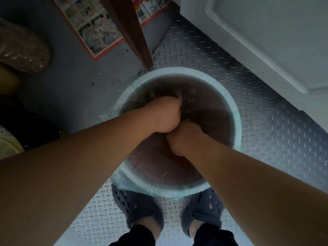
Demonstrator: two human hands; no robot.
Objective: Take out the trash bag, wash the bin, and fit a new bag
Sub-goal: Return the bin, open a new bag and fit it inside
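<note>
A round reddish-brown bin (229,132) stands on the floor right in front of my feet. A thin pale green trash bag (237,110) lines it, with its edge folded over the rim all the way round. Both my hands reach down inside the bin. My left hand (166,115) is curled into a fist against the bag film near the middle. My right hand (184,137) sits just below and beside it, touching it, fingers also closed on the film. The bottom of the bin is hidden under my hands.
The bin rests on a grey diamond-plate mat (276,135). A dark wooden furniture leg (131,32) comes down just behind the bin. A white cabinet or appliance (266,41) fills the upper right. A printed flyer (92,27) lies on the grey floor at upper left, beside a woven object (23,52).
</note>
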